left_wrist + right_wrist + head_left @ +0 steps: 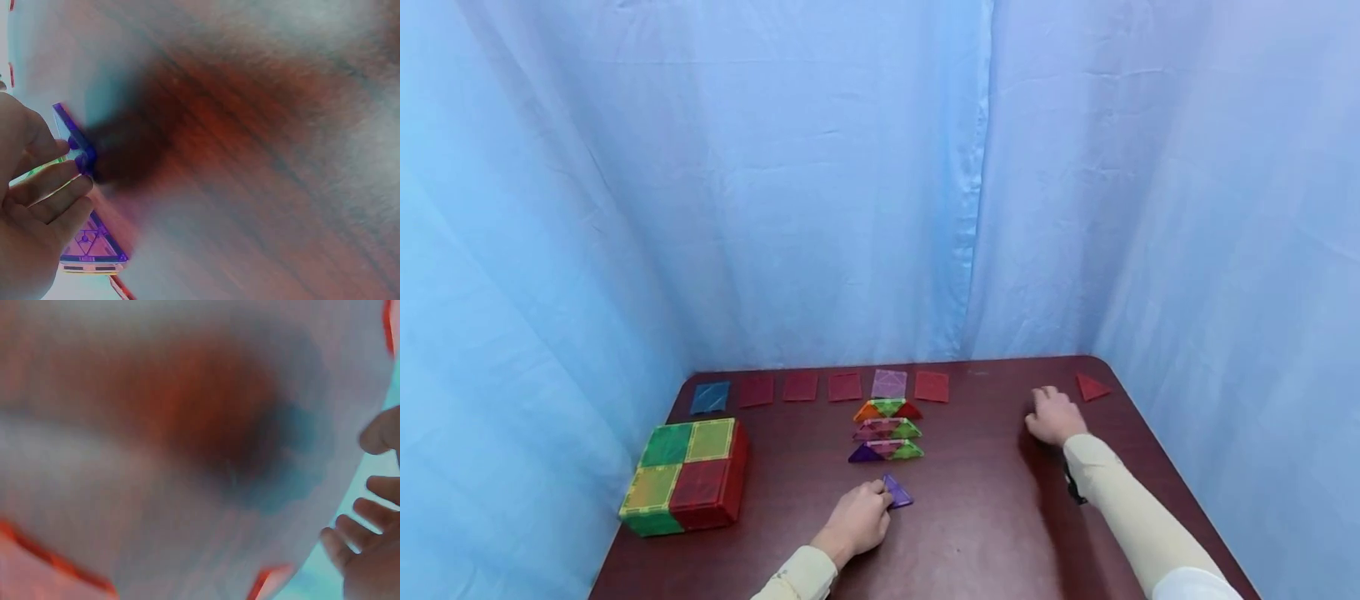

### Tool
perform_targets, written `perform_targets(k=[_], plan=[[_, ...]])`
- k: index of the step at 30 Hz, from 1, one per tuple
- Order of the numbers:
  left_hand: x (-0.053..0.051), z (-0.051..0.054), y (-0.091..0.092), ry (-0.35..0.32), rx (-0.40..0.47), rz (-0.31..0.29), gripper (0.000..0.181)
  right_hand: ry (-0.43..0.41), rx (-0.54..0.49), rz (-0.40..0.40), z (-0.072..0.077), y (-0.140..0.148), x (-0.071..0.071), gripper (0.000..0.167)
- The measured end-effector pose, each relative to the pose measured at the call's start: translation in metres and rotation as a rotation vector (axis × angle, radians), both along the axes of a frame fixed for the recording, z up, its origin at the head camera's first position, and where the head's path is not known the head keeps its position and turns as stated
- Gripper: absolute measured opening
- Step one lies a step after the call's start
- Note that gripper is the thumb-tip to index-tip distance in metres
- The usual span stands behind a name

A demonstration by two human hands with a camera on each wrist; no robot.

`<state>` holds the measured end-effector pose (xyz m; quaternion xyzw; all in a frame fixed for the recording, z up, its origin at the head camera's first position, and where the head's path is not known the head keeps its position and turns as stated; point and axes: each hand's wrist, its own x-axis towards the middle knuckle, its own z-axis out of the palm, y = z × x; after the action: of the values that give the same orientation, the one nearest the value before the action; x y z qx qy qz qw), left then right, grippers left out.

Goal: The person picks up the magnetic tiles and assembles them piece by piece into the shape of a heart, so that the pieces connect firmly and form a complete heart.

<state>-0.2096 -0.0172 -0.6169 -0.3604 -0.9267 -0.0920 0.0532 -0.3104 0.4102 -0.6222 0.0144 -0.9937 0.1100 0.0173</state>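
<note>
A purple triangle tile (898,492) is pinched between the thumb and fingers of my left hand (859,515), just in front of three standing rows of tiles. The left wrist view shows the same purple tile (76,140) at the fingertips. Each row joins three triangles: the front row (887,451) has purple, pink and green, the middle row (887,429) pink and green, the back row (887,409) orange, green and red. My right hand (1054,415) hovers over the table's right side, fingers apart and holding nothing in the right wrist view. Nearest it lies a red triangle tile (1092,387).
Square tiles line the far edge of the dark red table (977,517): a blue square (711,397), several red squares (800,386) and a light purple square (890,384). A block of stacked colored tiles (700,487) stands at the left. Blue curtains (820,183) surround the table.
</note>
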Motion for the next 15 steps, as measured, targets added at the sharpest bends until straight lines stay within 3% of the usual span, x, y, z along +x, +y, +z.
perform_targets(k=[7,12,15], plan=[[-0.001,-0.001,0.000,-0.047,-0.021,0.010,0.032,-0.262,-0.108,-0.172,0.011,0.063,-0.020,0.078],[-0.003,-0.001,0.000,-0.068,-0.014,0.021,0.033,-0.337,-0.202,-0.199,0.009,0.080,-0.024,0.091],[-0.006,-0.001,0.000,-0.087,0.000,0.031,0.033,-0.351,-0.196,-0.183,0.006,0.080,-0.029,0.092]])
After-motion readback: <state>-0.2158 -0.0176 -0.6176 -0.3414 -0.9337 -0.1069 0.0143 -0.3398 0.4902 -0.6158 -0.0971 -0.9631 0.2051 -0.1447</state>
